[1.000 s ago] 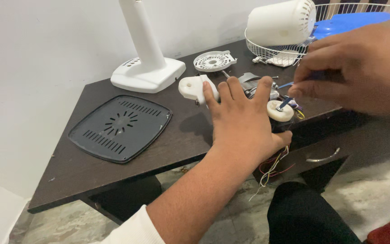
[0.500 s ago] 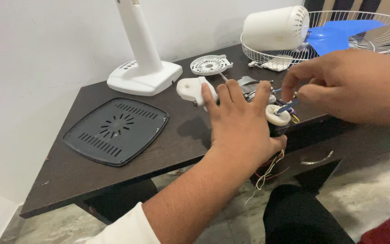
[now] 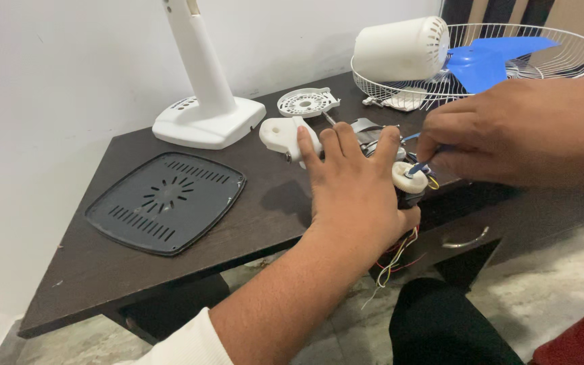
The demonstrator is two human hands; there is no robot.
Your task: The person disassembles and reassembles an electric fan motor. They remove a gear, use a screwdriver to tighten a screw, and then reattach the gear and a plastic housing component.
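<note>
1. Honestly, the main thing is keeping the part from skating around. The left hand (image 3: pixel 356 196) lies flat, fingers spread, pressing down on the motor (image 3: pixel 373 135) near the front edge of the table (image 3: pixel 103 263). Its grip isn't closed on anything, it's just weight on top.
2. The right hand (image 3: pixel 508 135) has a narrow pinch grip on a small blue-tipped tool (image 3: pixel 419 167), with the tip at the round white cap (image 3: pixel 408 177) just beside the left thumb.
3. I'd say keep the tool straight and push gently, since a slip goes right into that thumb.
4. Watch the loose coloured wires (image 3: pixel 397 253) dangling off the table edge; don't snag them.
5. The fan stand (image 3: pixel 207 111), the dark grille plate (image 3: pixel 163 203) and the wire guard (image 3: pixel 508 61) sit well apart, so there's elbow room.
</note>
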